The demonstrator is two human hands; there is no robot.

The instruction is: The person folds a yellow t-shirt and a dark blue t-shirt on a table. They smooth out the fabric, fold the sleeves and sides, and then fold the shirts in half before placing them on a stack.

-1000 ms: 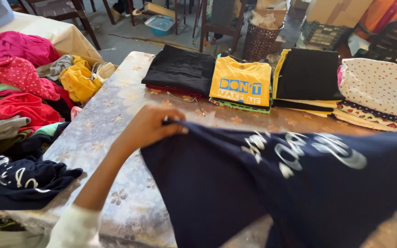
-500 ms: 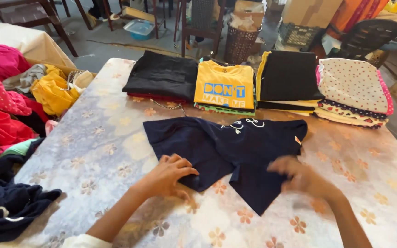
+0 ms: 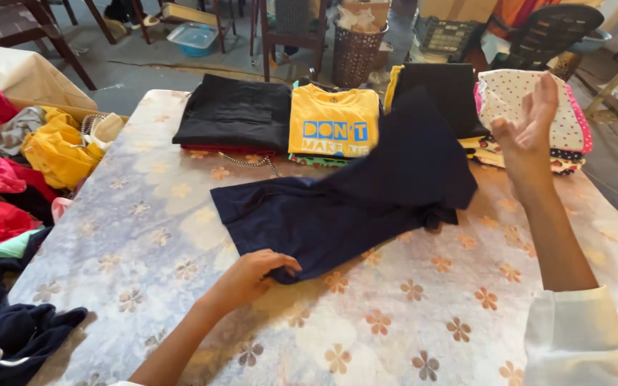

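Our left hand (image 3: 252, 275) lies flat on the near edge of the navy shirt (image 3: 345, 204), fingers curled over the hem and pinning it to the flowered tablecloth (image 3: 395, 322) rather than gripping it. Our right hand (image 3: 531, 118) is up in the air on the far right, fingers spread and loose, with nothing in it.

The shirt lies in the middle of the table, its right part lifted and blurred in the air, just in front of the row of folded stacks along the far edge.

The risks as we judge them: with the right hand empty, that lifted part can land crooked or bunched, leaving a lopsided fold. It rises close to the black stack (image 3: 445, 93) and the yellow shirt (image 3: 334, 121), so it could drag over them and spoil their edges. Our raised right hand is near the dotted pile (image 3: 516, 100) and could knock it. If the left hand's light hold slips, the whole shirt may slide on the smooth cloth towards the heap of clothes (image 3: 8, 164) at the left.
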